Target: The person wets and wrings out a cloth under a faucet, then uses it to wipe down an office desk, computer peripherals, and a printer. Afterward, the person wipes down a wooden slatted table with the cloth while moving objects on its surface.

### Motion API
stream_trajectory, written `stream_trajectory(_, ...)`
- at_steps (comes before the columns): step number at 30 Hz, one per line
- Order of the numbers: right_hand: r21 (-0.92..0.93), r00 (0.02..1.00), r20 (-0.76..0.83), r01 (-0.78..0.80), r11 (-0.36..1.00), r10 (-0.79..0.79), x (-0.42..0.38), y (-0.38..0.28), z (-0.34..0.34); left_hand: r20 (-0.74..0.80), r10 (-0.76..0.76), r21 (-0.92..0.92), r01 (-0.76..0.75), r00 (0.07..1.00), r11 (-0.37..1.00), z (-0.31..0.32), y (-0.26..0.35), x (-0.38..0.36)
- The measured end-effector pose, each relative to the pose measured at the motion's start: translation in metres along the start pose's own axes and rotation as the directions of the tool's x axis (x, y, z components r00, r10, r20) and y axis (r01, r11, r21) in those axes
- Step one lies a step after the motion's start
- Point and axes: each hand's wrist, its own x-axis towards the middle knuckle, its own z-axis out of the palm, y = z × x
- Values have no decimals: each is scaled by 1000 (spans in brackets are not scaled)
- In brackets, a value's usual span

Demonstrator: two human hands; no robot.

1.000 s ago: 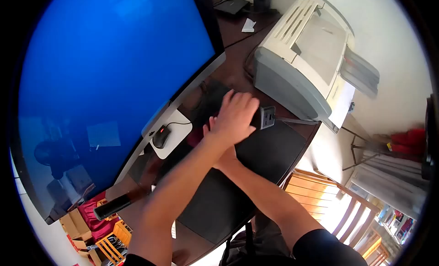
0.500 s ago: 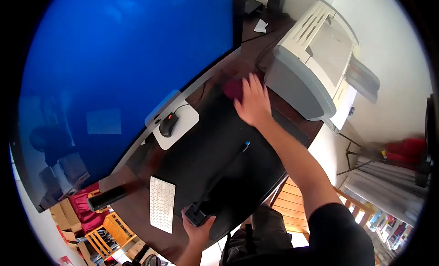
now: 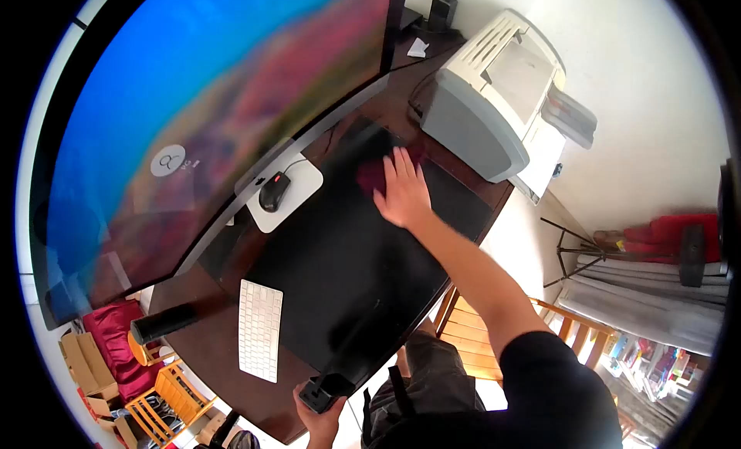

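well left of the cloth [image 3: 372,177] shows apple's logo [image 3: 260,182].

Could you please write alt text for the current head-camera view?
A person's right hand lies over a dark red cloth on a black desk mat, while the left hand holds a black object. Around the mat are a large lit monitor, a black mouse, a white keyboard and a printer.
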Motion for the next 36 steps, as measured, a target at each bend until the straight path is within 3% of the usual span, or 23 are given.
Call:
stream_trajectory(3,-34,994,27,110,993,-109,38,32,-3,-29,-89,40,90,996,995,1,4,-6)
stream_trajectory(5,40,993,50,103,994,-105,21,62,-22,74,50,59,-55,996,997,-3,-1,-5)
stream_trajectory(7,38,998,5,60,997,-60,-30,84,-38,85,60,77,-67,995,995,-6,1,-7)
stream_trajectory(10,41,982,-49,-182,982,184,-119,117,-55,101,61,107,-72,993,992,-13,-7,-12)
stream_trajectory(11,29,953,-149,-262,965,263,-145,128,-55,113,42,141,-57,993,988,-18,-12,-16)
stream_trajectory(12,179,847,-22,-519,836,531,-167,142,-59,129,18,161,-39,991,986,-26,-19,-20)
stream_trajectory(13,93,666,32,-744,662,745,-190,152,-62,129,18,155,-38,992,987,-32,-18,-27)
stream_trajectory(14,102,641,4,-764,637,767,-215,159,-67,139,49,102,-63,989,993,-34,-18,-29)
stream_trajectory(15,249,693,-127,-670,699,710,-238,171,-58,136,84,46,-91,987,995,-32,-20,-30)
stream_trajectory(17,310,698,-257,-596,741,669,-231,150,-70,106,52,129,-66,993,989,-40,-24,-36)
stream_trajectory(19,529,715,-55,-571,628,697,-189,102,-100,44,60,128,-66,997,990,-42,-27,-41)
stream_trajectory(21,321,929,-248,-188,928,274,-145,106,-63,4,22,113,-22,1000,993,-43,-20,-44)
stream_trajectory(23,-215,997,15,-75,974,80,-90,74,-40,-38,-19,94,23,999,995,-45,-21,-46)
stream_trajectory(25,-154,998,-61,-17,988,8,-38,67,-15,-63,31,98,-24,998,995,-48,-28,-48)
stream_trajectory(26,-154,998,-53,-30,988,22,-10,57,-9,-97,-30,15,32,995,999,-44,-22,-51)
stream_trajectory(29,-175,998,-11,-58,983,57,10,8,5,-204,-74,30,82,976,996,-40,-19,-55)
stream_trajectory(31,-121,986,125,127,985,-112,-38,-51,6,-219,-95,30,103,971,994,-39,-29,-53)
stream_trajectory(33,-7,906,297,319,948,-303,-114,-102,5,-249,-59,52,75,967,996,-35,-27,-49)
stream_trajectory(34,79,877,323,351,933,-357,-161,-119,4,-267,-78,126,115,961,985,-35,-26,-48)
stream_trajectory(36,154,845,336,387,909,-417,-196,-118,-5,-235,-37,82,58,971,995,-33,-17,-41)
